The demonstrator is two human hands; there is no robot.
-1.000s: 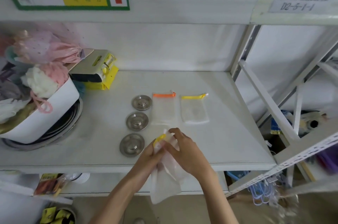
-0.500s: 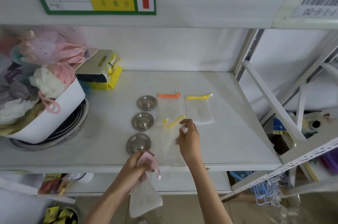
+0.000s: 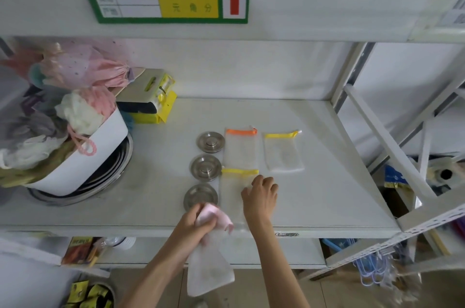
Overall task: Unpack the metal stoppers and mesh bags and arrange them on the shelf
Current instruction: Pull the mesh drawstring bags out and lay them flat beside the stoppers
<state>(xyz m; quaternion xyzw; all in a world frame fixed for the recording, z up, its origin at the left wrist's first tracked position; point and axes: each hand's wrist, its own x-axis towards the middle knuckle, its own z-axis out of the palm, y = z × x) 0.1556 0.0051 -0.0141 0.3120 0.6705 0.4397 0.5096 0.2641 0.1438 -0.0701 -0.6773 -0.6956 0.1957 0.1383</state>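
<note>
Three round metal stoppers lie in a column on the white shelf (image 3: pixel 314 197): the far stopper (image 3: pixel 210 142), the middle stopper (image 3: pixel 205 167) and the near stopper (image 3: pixel 200 196). To their right lie an orange-trimmed mesh bag (image 3: pixel 241 149) and a yellow-trimmed mesh bag (image 3: pixel 283 154). A third mesh bag with yellow trim (image 3: pixel 234 187) lies flat below the orange one, and my right hand (image 3: pixel 260 198) presses on it with curled fingers. At the shelf's front edge my left hand (image 3: pixel 198 222) grips a pink-trimmed mesh bag (image 3: pixel 210 272), which hangs down below the shelf.
A white tub (image 3: pixel 83 164) stuffed with pink and white mesh sponges sits on stacked metal pans at the left. A yellow packaged item (image 3: pixel 153 101) lies behind it. White shelf uprights (image 3: pixel 387 146) stand on the right. Lower shelves hold packets and hangers.
My right hand pulled the yellow-trimmed bag from the bundle and laid it flat on the shelf below the orange one. My left hand kept the pink-trimmed bag, hanging off the front edge.
</note>
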